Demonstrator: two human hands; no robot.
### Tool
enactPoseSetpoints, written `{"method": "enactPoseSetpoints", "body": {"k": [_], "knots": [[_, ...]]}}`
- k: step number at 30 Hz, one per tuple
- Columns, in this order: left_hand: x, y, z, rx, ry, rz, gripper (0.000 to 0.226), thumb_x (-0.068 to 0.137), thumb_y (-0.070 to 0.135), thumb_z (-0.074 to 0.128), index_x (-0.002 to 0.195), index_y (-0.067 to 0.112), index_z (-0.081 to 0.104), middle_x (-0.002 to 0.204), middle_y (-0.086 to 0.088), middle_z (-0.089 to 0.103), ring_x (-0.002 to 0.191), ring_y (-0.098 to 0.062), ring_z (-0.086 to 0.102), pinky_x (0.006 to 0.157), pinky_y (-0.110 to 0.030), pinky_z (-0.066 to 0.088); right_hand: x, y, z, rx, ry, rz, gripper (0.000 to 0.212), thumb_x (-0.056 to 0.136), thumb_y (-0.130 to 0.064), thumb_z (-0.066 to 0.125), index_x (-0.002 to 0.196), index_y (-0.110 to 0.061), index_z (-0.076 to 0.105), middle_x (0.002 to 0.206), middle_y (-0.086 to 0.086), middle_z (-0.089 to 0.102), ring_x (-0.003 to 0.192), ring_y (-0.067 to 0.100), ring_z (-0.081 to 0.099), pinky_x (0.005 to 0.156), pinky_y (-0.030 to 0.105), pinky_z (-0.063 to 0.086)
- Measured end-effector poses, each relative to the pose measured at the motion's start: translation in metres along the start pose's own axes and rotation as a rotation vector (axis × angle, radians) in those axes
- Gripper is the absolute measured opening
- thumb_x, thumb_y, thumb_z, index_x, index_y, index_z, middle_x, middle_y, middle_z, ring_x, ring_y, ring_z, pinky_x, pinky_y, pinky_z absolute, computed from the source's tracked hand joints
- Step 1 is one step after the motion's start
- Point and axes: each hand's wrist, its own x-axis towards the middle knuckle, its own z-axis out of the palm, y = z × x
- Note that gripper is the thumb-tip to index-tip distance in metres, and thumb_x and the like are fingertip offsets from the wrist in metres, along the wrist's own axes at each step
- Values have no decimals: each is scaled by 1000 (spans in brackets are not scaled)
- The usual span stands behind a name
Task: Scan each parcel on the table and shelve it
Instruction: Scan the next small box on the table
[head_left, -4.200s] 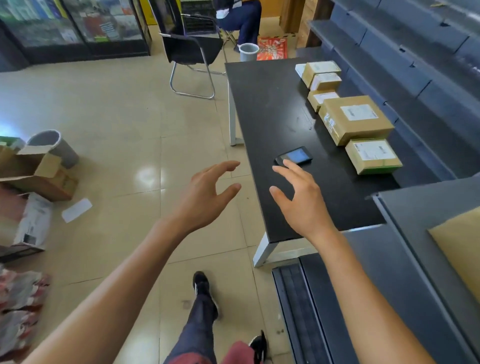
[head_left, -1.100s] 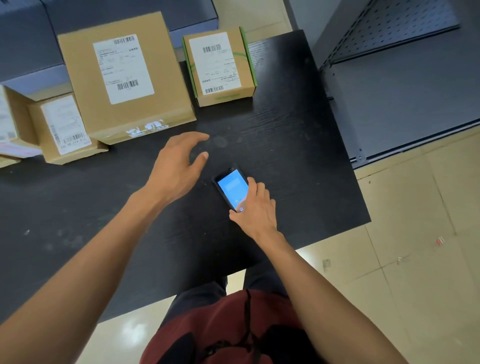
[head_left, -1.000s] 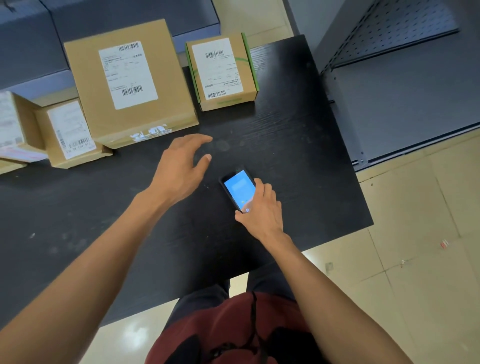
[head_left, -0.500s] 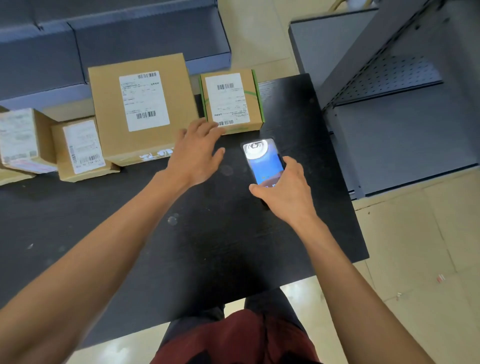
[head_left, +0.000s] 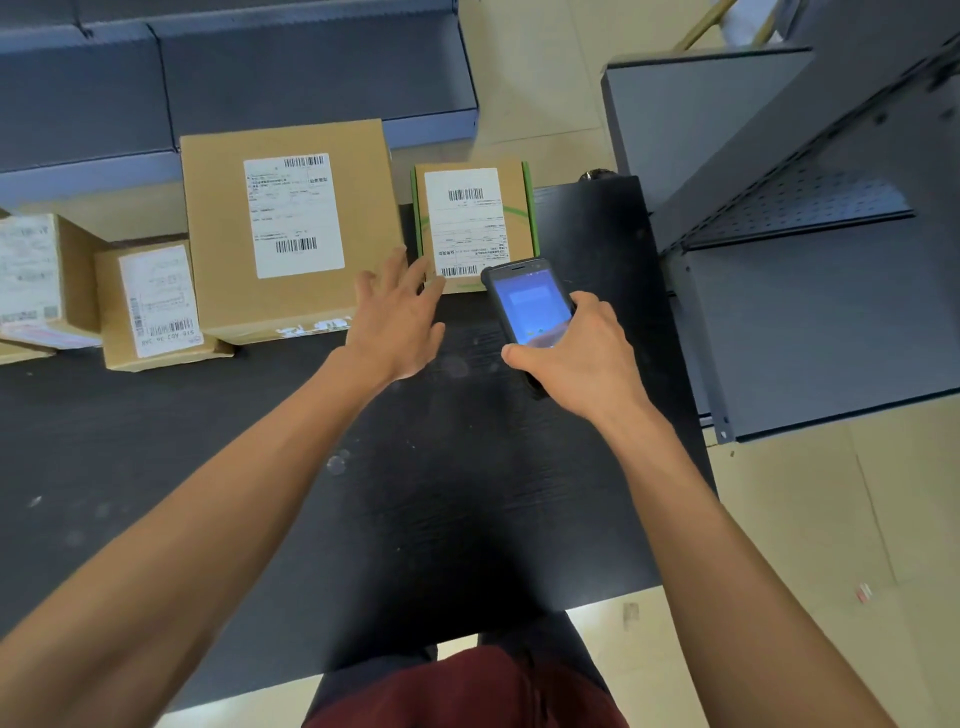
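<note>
Scanner lifted off table – right hand aims it at green-edged parcel.

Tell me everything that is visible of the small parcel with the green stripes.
The small parcel is a flat brown cardboard box with green bands along its side edges. A white shipping label with barcodes covers most of its top. It lies flat at the far edge of the black table, right of the large box. The left hand reaches its near left corner with spread fingers; the right hand holds the scanner over its near right corner.
</note>
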Motion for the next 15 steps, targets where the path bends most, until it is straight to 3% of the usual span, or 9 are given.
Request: {"method": "enactPoseSetpoints", "body": {"k": [4, 9, 15], "knots": [[4, -5, 3, 22, -1, -11, 65, 94, 44, 56, 150, 15, 39, 159, -13, 31, 152, -37, 14, 105, -55, 32, 8, -8, 0, -32, 3, -9, 90, 70, -52, 82, 141, -13, 42, 132, -1, 45, 98, 12, 42, 76, 33, 40], [8, -5, 8, 55, -21, -13, 66, 94, 49, 52, 150, 17, 37, 161, -13, 29, 153, -37, 8, 107, -56, 28, 13, -15, 0, -51, 1, -8, 86, 70, -51, 81, 137, -11, 45, 115, -7, 36, 99, 12, 40, 77, 33, 39], [8, -5, 12, 66, -8, -11, 67, 93, 49, 54, 149, 16, 39, 159, -13, 32, 153, -38, 9, 106, -57, 28, 17, -19, -2, -60, -17, -3, 80, 67, -54, 82, 128, -14, 48, 117, 0, 48, 101, 19, 53, 79, 36, 50]]}}
